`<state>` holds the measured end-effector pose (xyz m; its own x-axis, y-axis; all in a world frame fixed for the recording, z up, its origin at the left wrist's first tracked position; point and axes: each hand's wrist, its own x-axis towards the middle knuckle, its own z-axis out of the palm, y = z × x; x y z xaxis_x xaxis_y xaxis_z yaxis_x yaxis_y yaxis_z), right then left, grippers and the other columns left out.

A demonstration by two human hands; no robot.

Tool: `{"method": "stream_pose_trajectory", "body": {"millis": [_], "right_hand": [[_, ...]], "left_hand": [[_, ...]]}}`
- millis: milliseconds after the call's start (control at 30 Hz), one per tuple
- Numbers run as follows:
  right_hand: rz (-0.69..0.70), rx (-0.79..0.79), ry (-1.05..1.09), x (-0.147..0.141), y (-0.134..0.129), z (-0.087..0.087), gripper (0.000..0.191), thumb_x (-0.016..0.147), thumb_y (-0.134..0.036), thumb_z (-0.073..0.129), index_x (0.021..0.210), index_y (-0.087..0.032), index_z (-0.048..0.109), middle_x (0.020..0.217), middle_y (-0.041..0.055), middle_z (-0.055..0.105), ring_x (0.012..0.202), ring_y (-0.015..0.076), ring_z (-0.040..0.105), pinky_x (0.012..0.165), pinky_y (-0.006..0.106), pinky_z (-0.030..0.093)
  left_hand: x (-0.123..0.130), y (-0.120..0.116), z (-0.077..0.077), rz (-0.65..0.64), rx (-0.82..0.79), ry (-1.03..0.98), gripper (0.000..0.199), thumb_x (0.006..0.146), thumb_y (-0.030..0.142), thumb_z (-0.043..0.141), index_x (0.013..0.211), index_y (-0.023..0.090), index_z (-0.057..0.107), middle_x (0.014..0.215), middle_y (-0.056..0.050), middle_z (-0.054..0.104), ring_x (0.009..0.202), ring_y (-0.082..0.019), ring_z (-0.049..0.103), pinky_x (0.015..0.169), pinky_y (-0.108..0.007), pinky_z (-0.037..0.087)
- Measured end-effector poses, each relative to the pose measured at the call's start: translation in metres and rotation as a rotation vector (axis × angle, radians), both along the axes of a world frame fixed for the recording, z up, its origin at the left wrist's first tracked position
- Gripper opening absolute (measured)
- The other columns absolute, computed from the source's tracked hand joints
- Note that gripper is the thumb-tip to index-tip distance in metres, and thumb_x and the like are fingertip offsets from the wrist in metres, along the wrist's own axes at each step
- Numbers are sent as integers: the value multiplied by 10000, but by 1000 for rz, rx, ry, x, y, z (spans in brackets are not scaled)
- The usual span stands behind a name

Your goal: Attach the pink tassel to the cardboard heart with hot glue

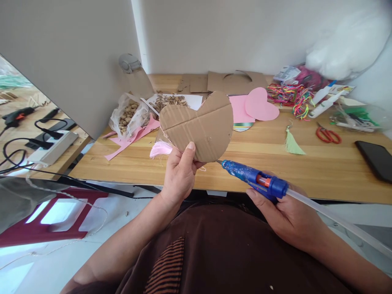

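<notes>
My left hand (pixel 180 171) grips a brown cardboard heart (pixel 202 126) near its lower point, thumb on the near face and the fingers behind. A pink tassel (pixel 161 149) shows just left of that hand; whether it hangs from the heart or lies on the table I cannot tell. My right hand (pixel 288 212) is wrapped round a blue glue gun (pixel 254 175) with a long clear glue stick (pixel 337 220) running out of its back. The nozzle is at the heart's bottom edge; I cannot tell whether it touches.
On the wooden table lie a bag of nuts (pixel 130 116), pink paper hearts (pixel 261 104), colourful strings (pixel 290 96), a pale green tassel (pixel 293 141), red-handled scissors (pixel 328 134) and a black phone (pixel 375 159). A power strip (pixel 53 147) with cables is at the left.
</notes>
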<state>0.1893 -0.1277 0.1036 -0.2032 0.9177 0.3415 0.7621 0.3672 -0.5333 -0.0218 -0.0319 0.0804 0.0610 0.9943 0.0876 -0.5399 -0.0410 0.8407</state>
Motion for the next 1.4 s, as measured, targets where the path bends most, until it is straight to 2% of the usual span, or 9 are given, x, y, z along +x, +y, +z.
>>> {"method": "stream_pose_trajectory", "body": {"millis": [400,867,1400], "right_hand": [[29,24,-1,0,1,-5,65,977,-234,576,918,-239,601,760,17,684,694,207,686,583,302,494],[27,18,4,0,0,-4,61,976,-234,573,919,-238,597,769,14,684,684,198,674,588,297,498],[18,33,-13,0,1,-5,49,971,-237,586,932,-235,615,788,17,695,703,201,685,612,305,516]], "left_hand": [[-1,2,-4,1,14,38,468,911,425,693,1331,254,578,1321,-92,693,1209,-285,660,902,-466,647],[-2,2,-5,4,8,26,406,923,392,675,1290,236,600,1324,-101,686,1192,-278,661,871,-435,654],[-1,2,-5,-3,4,63,448,913,420,674,1315,245,577,1348,-101,674,1209,-291,653,882,-459,653]]}}
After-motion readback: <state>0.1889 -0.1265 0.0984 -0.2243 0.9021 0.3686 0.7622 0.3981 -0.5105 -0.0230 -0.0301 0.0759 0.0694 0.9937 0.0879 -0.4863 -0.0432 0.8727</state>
